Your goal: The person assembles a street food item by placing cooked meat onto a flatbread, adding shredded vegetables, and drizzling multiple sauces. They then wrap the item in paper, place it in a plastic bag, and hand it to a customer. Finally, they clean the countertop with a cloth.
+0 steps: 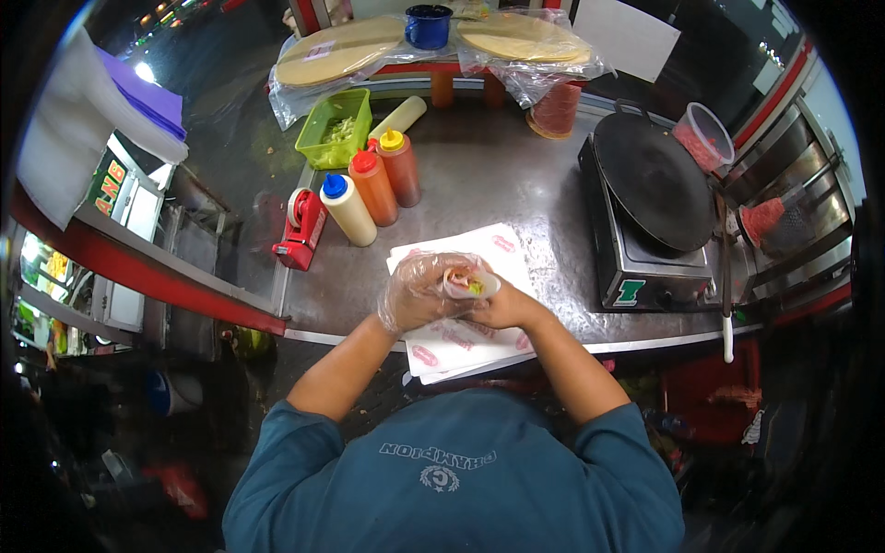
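Note:
Both my hands are closed around a rolled wrap [473, 284], held over the counter with its open end facing up. Pale paper surrounds the wrap, and green and pinkish filling shows inside. My left hand [417, 288], in a clear plastic glove, grips it from the left. My right hand [506, 306] looks bare and holds the paper side from the right. Beneath my hands lies a stack of white wrapping paper [510, 260] with red print, its near corner reaching past the counter's front edge.
Squeeze bottles [348, 212] and a red tape dispenser [300, 230] stand left. Behind them sits a green basket [334, 129] of chopped greens. A black griddle [653, 180] on a stove is at right. Flatbread stacks [341, 51] and a blue mug [429, 29] rest on the back shelf.

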